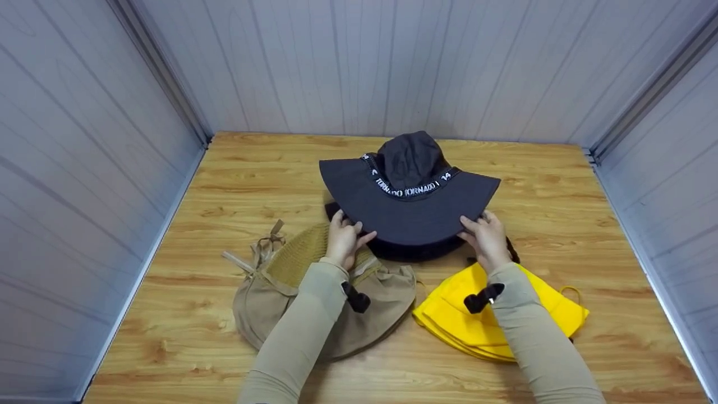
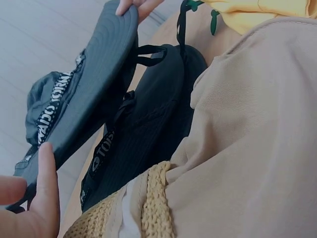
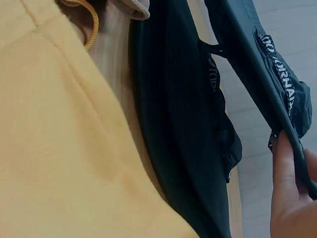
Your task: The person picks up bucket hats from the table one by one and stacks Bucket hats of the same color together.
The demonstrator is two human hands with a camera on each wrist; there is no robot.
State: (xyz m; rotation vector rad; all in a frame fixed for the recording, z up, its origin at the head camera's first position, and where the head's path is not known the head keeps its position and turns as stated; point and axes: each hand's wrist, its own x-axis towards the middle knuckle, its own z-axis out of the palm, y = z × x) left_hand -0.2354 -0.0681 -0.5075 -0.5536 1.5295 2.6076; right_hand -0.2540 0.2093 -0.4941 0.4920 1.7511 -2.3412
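Observation:
A dark grey bucket hat [image 1: 409,221] with white lettering around its band is held up and tilted, its crown toward the back wall. My left hand [image 1: 343,240] pinches the brim at its near left, one finger stretched along the underside. On the near right, my right hand [image 1: 486,238] pinches the same brim between thumb and fingers. Beneath it, another dark hat [image 2: 148,106] with a lettered band lies on the table, mostly hidden in the head view. A black strap loop hangs between the two in the left wrist view.
A beige cloth hat [image 1: 381,314] with a woven straw part and ties lies under my left forearm. Under the right forearm is a folded yellow hat [image 1: 449,308] with a cord loop. Panelled walls [image 1: 364,67] border the wooden table [image 1: 185,280] at the back and both sides.

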